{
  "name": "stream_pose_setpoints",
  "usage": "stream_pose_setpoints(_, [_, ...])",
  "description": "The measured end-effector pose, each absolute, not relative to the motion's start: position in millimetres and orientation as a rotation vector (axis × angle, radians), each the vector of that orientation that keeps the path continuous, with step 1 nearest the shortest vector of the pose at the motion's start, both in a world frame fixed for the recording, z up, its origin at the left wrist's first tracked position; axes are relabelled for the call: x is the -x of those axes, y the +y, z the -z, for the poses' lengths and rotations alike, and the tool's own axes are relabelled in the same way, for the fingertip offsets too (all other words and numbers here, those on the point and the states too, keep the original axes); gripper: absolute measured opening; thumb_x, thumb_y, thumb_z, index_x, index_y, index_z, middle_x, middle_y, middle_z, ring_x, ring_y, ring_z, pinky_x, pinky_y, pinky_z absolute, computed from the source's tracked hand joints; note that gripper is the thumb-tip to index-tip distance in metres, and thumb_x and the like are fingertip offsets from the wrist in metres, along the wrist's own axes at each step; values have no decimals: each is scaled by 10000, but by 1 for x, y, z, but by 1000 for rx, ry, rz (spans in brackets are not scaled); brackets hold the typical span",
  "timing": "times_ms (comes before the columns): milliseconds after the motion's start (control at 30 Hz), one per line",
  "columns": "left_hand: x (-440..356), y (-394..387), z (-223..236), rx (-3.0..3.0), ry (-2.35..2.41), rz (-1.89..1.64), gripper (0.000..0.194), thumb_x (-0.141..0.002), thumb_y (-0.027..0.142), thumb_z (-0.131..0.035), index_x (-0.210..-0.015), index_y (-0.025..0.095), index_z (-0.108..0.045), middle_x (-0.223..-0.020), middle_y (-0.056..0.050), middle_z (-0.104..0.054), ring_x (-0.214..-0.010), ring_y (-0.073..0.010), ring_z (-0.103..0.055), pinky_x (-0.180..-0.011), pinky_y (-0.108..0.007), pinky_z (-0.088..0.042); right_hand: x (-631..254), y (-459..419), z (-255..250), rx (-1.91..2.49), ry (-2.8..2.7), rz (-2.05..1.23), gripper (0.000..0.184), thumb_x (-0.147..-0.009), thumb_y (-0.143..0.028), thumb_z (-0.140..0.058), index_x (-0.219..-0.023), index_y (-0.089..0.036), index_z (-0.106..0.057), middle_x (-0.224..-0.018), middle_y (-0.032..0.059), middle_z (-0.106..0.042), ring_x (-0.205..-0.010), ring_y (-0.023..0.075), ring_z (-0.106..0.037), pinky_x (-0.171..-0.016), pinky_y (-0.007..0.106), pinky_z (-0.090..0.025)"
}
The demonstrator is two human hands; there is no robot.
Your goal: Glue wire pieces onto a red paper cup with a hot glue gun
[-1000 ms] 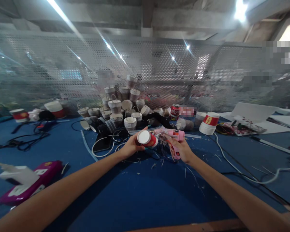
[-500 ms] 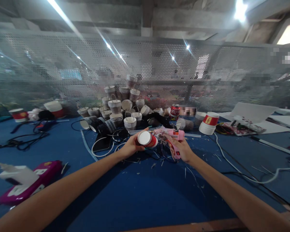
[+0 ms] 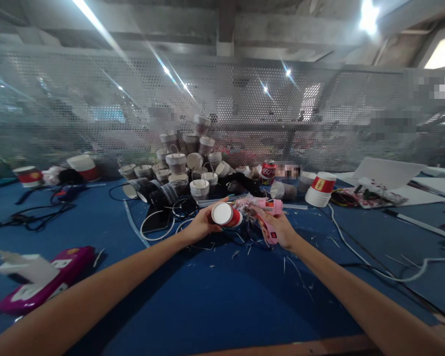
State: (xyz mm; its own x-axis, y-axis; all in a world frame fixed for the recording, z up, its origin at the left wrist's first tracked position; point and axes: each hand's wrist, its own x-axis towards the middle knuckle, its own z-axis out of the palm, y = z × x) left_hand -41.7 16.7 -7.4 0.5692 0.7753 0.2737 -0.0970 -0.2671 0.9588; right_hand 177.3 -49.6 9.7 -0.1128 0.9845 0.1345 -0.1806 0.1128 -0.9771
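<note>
In the middle of the head view, my left hand (image 3: 201, 223) wraps round a red and white paper cup (image 3: 222, 213), tilted so that its pale round end faces me. My right hand (image 3: 278, 228) grips a pink hot glue gun (image 3: 273, 207), its front end pointing left at the cup. Wispy strands of dried glue cover the gun's front and hide its nozzle, so I cannot tell whether it touches the cup. Scraps of glue thread lie on the blue tabletop (image 3: 215, 296) below both hands.
Behind my hands stands a pile of small wrapped cups with handles (image 3: 178, 163). A red drink can (image 3: 268, 172) and stacked paper cups (image 3: 321, 189) are to its right. A purple power strip (image 3: 65, 264) lies at left; a white cable (image 3: 352, 257) runs along the right.
The cup has turned or tilted very slightly in my left hand. My right hand and the glue gun stay almost where they were.
</note>
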Motion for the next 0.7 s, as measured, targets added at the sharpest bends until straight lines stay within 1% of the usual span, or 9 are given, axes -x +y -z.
stream_pose_setpoints(67, [42, 17, 8, -1640, 576, -926, 789, -493, 25, -685, -1232, 225, -497, -1259, -82, -553, -1172, -309, -466, -1002, -487, -302, -177, -50, -10, 937, -1219, -1289, 384, -629, -454, -683, -878, -162, -669, -406, -81, -418, -311, 57, -370, -308, 211, -337])
stream_pose_setpoints(167, [43, 19, 11, -1642, 592, -916, 801, -487, 15, -678, -1235, 235, -492, -1288, -79, -529, -1179, -312, -462, -985, -479, -328, -177, -50, -11, 947, -1204, -1301, 453, -590, -473, -704, -922, -167, -672, -402, -82, -422, -308, 56, -367, -306, 206, -336])
stream_pose_setpoints(267, [44, 22, 13, -1659, 581, -927, 811, -469, 18, -692, -1227, 231, -499, -1310, -91, -507, -1193, -312, -452, -996, -481, -317, -177, -51, -12, 945, -1217, -1320, 543, -582, -495, -700, -1008, -161, -654, -389, -86, -423, -294, 62, -359, -298, 213, -335])
stream_pose_setpoints(333, [45, 23, 15, -1674, 561, -929, 816, -473, 25, -695, -1235, 233, -490, -1307, -98, -508, -1202, -311, -445, -1006, -494, -300, -177, -51, -12, 944, -1225, -1323, 565, -588, -502, -692, -1030, -153, -648, -382, -83, -427, -296, 66, -358, -300, 218, -334])
stream_pose_setpoints(500, [45, 24, 16, -1707, 551, -933, 820, -479, 27, -710, -1241, 227, -484, -1320, -99, -495, -1224, -303, -425, -1035, -494, -260, -178, -51, -12, 942, -1205, -1346, 601, -550, -513, -719, -1027, -153, -652, -383, -86, -413, -298, 59, -346, -296, 216, -326])
stream_pose_setpoints(633, [44, 22, 13, -1722, 564, -917, 819, -490, 33, -719, -1248, 227, -474, -1304, -91, -513, -1212, -292, -440, -1038, -490, -258, -178, -50, -11, 946, -1185, -1347, 631, -505, -535, -738, -993, -143, -663, -390, -87, -407, -290, 53, -352, -291, 210, -317])
stream_pose_setpoints(700, [43, 21, 12, -1720, 561, -910, 822, -492, 41, -725, -1251, 224, -470, -1298, -95, -519, -1205, -293, -448, -1032, -496, -265, -177, -49, -10, 947, -1182, -1332, 625, -512, -533, -733, -991, -138, -663, -400, -84, -416, -290, 50, -352, -291, 209, -311])
